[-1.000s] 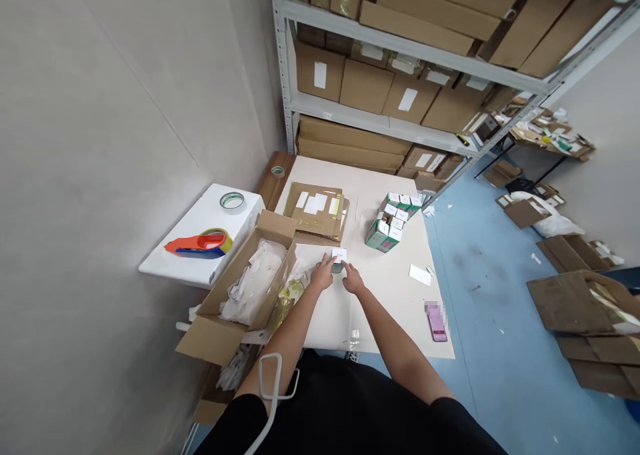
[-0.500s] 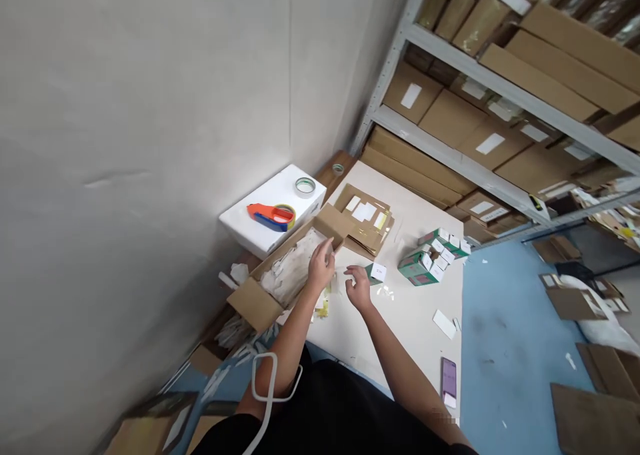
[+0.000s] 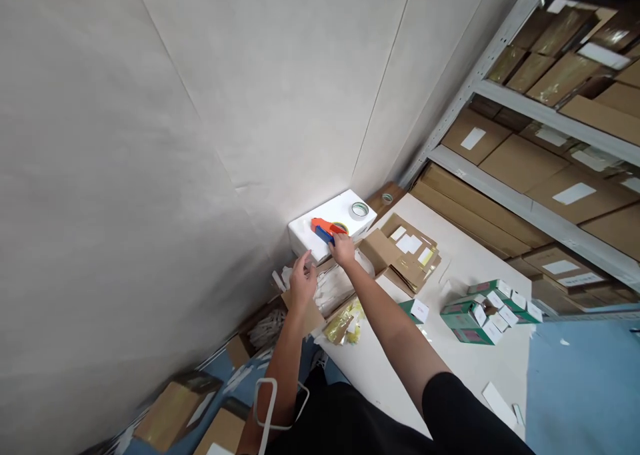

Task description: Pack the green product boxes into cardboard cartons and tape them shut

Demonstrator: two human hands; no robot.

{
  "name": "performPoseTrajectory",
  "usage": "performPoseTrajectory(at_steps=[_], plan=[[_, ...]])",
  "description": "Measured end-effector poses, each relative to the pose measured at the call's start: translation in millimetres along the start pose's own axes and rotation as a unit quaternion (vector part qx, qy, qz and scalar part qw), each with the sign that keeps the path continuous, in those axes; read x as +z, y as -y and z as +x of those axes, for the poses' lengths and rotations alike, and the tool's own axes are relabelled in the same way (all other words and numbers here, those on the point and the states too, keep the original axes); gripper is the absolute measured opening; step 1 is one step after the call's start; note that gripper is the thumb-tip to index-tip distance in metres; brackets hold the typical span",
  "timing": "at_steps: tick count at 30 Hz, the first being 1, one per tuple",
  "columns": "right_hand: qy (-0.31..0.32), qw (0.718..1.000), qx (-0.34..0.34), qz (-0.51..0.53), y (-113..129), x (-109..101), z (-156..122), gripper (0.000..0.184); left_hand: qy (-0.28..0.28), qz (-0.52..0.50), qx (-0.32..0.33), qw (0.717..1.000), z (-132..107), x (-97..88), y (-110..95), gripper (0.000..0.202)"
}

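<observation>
My right hand (image 3: pixel 343 249) reaches across the open carton, its fingers closed on the near side of an orange and blue tape dispenser (image 3: pixel 324 230). The dispenser is at the top of a white foam box (image 3: pixel 306 227) by the wall; I cannot tell whether it is lifted. My left hand (image 3: pixel 303 280) is at the carton's left end, close to the foam box's front side, fingers apart and holding nothing. Crumpled white paper (image 3: pixel 336 287) fills the carton, and its brown end flap (image 3: pixel 379 247) stands out on the right.
A tape roll (image 3: pixel 359 210) lies on the foam box. Flattened cardboard (image 3: pixel 411 250) rests on the white table (image 3: pixel 453 368). Green boxes (image 3: pixel 473 318) with small white cartons stand at the right. Yellow tape scraps (image 3: pixel 345 325) lie by the carton. Shelves (image 3: pixel 530 205) hold cardboard boxes.
My right hand has moved from above the table to the tape dispenser and closed on it. My left hand has shifted to the carton's left end. The view has swung left.
</observation>
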State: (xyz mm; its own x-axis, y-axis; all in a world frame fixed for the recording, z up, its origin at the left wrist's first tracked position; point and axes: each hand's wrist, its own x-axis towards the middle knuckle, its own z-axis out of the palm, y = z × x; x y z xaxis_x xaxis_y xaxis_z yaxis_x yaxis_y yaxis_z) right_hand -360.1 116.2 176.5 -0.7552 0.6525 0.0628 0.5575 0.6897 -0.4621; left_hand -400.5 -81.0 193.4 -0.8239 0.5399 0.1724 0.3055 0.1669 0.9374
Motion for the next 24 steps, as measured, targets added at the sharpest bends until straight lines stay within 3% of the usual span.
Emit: performPoseTrajectory(at_steps=[2, 5, 10, 17, 24], plan=[[0.004, 0.999, 0.017, -0.027, 5, -1, 5, 0.037, -0.009, 0.002, -0.002, 1.000, 0, -9.7, 0, 0.041], [-0.048, 0.997, 0.005, -0.060, 4, -9, -5, 0.026, -0.029, 0.006, 0.008, 1.000, 0, -16.9, -5, 0.038], [-0.157, 0.984, 0.001, -0.086, -22, -43, -63, 0.016, -0.041, 0.002, 0.039, 0.998, 3, 0.5, -23, 0.036], [-0.250, 0.966, 0.036, -0.061, -94, -92, -202, 0.018, 0.060, -0.044, 0.069, 0.995, -15, 80.6, -63, 0.037], [-0.311, 0.932, 0.179, -0.052, -169, -98, -363, 0.017, 0.200, -0.067, 0.082, 0.974, -88, 172.3, -106, 0.038]])
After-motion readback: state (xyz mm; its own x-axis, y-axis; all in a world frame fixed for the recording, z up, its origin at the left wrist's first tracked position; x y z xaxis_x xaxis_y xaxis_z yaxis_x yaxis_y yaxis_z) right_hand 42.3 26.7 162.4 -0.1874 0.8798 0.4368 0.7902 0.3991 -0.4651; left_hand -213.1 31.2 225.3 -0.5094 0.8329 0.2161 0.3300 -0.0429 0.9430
